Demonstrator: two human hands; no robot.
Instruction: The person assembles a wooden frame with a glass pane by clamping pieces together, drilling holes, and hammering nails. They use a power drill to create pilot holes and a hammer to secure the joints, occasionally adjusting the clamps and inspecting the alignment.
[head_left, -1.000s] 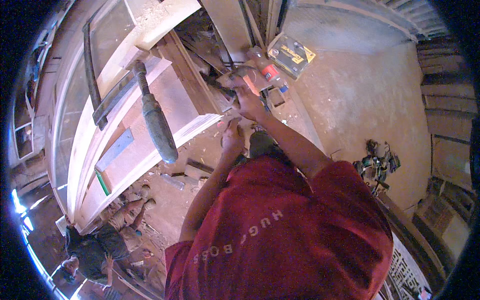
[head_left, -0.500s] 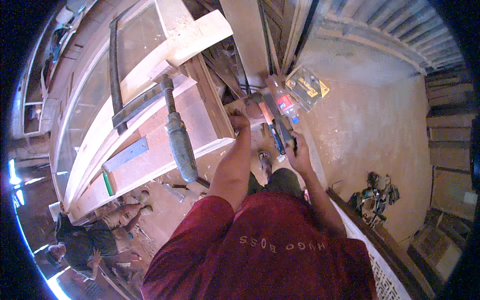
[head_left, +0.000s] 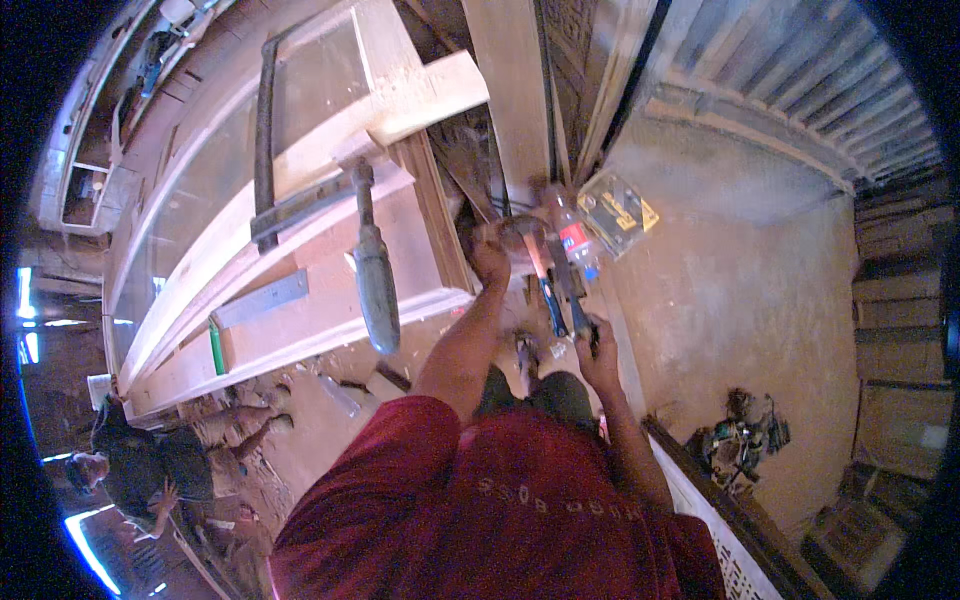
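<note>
My right hand [head_left: 601, 358] is closed around the near end of a long dark tool [head_left: 569, 272], whose exact kind I cannot make out. Alongside lies an orange and blue-black handled tool [head_left: 546, 285]. My left hand [head_left: 491, 256] has its fingers curled beside the end of the wooden workpiece [head_left: 428, 225], near a brownish rounded thing; what it grips, if anything, is hidden. To the left, a bar clamp [head_left: 376, 290] with a worn grey handle spans the curved wooden frame [head_left: 225, 230]. A try square [head_left: 262, 300] with a green-edged stock lies on the wood.
A plastic bottle [head_left: 577, 242] with a red label and blue cap lies beyond my right hand, beside a yellow and black case [head_left: 620, 215]. Tangled dark items [head_left: 740, 437] rest on the floor at right. Another person [head_left: 150, 465] sits at lower left among wood scraps.
My right hand has drawn the dark tool slightly toward me. My left hand stays close to the workpiece's end. The whole view has shifted a little.
</note>
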